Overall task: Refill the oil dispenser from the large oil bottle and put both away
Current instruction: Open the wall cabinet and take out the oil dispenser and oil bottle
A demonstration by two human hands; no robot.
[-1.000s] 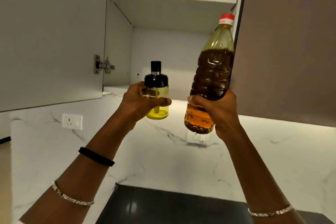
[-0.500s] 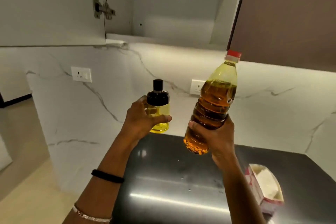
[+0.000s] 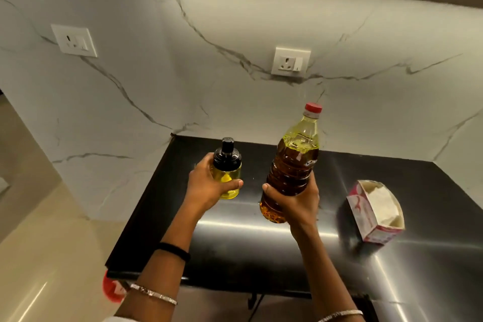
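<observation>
**Oil dispenser and large bottle held over the desk; refill not yet begun**

The oil dispenser (image 3: 226, 172) is shown in the left grip (image 3: 206, 187), whose fingers and thumb are curled round the glass body below the black pump cap (image 3: 226, 155). The large oil bottle (image 3: 294, 162) is held in the right grip (image 3: 296, 200), which is wrapped round its lower ribbed section. Both vessels are carried side by side, near each other but apart, over the dark polished desk (image 3: 248, 248). Both appear to be held clear of its surface. The bottle is tilted slightly, with its neck leaning away from the viewer.

The task is judged to be at an early stage. The red screw cap (image 3: 313, 108) is seen in place on the bottle, and the dispenser is likewise closed, so no oil can be poured yet. Opening, pouring, reclosing and storage of both vessels are all left to be done.

The bottle is clear plastic and is filled to about its shoulder with amber oil, which is paler and greener near the top. Yellow oil is visible in the small dispenser, but its exact level cannot be read. An open pink-and-white carton (image 3: 376, 210) is seen on the desk to the right, well apart from both vessels.
</observation>
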